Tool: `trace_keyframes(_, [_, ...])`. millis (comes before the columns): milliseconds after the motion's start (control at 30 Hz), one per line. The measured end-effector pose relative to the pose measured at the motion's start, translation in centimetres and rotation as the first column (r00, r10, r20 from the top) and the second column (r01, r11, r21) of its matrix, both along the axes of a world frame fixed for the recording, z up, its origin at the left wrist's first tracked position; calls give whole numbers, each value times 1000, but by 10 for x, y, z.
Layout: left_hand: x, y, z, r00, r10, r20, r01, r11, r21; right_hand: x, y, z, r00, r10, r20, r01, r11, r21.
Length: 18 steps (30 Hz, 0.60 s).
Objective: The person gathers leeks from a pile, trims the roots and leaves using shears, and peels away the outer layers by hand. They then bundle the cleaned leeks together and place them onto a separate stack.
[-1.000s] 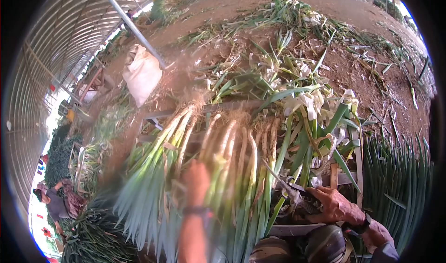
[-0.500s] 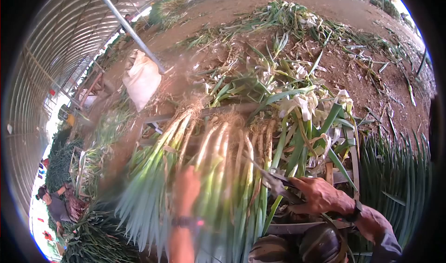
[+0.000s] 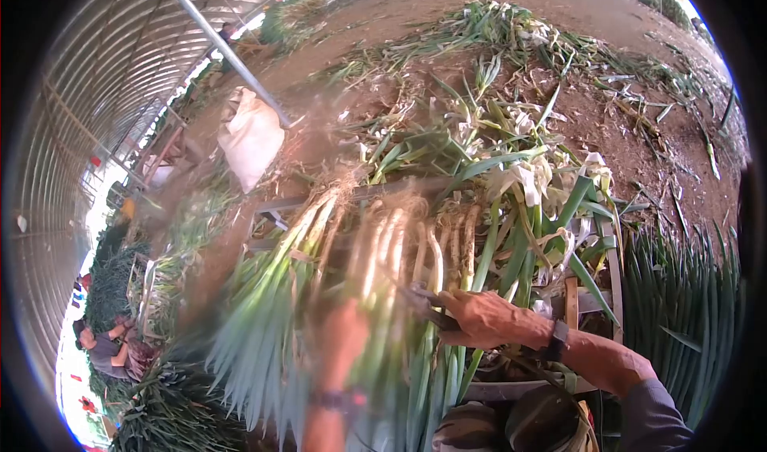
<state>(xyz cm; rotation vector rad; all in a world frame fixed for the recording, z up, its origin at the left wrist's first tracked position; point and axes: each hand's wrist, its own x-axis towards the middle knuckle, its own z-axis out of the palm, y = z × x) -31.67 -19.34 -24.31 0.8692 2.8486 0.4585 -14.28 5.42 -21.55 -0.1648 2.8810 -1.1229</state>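
Observation:
A row of long green onions [image 3: 391,248] lies side by side before me, white stems and roots away from me, green leaves toward me. Over the middle stems is my left hand [image 3: 345,332], so smeared by motion that its fingers cannot be made out. My right hand [image 3: 483,316] is closed around a dark-handled bladed tool [image 3: 435,312], held just above the onions to the right of my left hand. Blur hides the tool's tip and its exact kind. Stripped leaves and pale peelings [image 3: 523,180] are heaped beyond my right hand.
A pale sack [image 3: 249,139] stands beside a slanting metal pole [image 3: 224,49]. More green onions [image 3: 679,316] stand at the right. Trimmings [image 3: 495,33] litter the soil ahead. Another person [image 3: 112,352] sits at the far left. My knees [image 3: 543,424] show at the bottom.
My right hand and its tool have moved left, nearer my left hand. My left hand has shifted slightly right and downward, still blurred. The view has turned slightly.

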Motion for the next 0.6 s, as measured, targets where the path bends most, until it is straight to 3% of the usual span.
trace_keyframes(200, [37,0,-13,996,-56,-66,58,998,22,3,0,-5,994,-70,85,65,996,65])
trace_keyframes(300, [35,-13,12,996,60,-64,-53,993,104,6,0,-20,991,-124,49,119,989,93])
trace_keyframes(333, [28,-22,32,994,75,-77,-80,994,-71,9,-3,-28,990,-139,26,135,985,104])
trace_keyframes(367, [22,-36,40,962,38,-269,-49,998,-33,11,-4,-33,990,-139,38,134,983,125])
trace_keyframes(400, [14,-49,54,981,191,-35,-193,981,-35,13,-5,-39,989,-141,49,133,980,146])
trace_keyframes(433, [4,-68,58,958,279,61,-282,958,52,13,-5,-43,988,-145,61,133,977,166])
trace_keyframes(533, [6,-89,94,898,392,198,-435,858,273,11,-8,-52,989,-134,63,121,977,174])
trace_keyframes(600, [-3,-108,101,948,319,19,-309,899,310,10,-9,-40,987,-135,92,118,978,171])
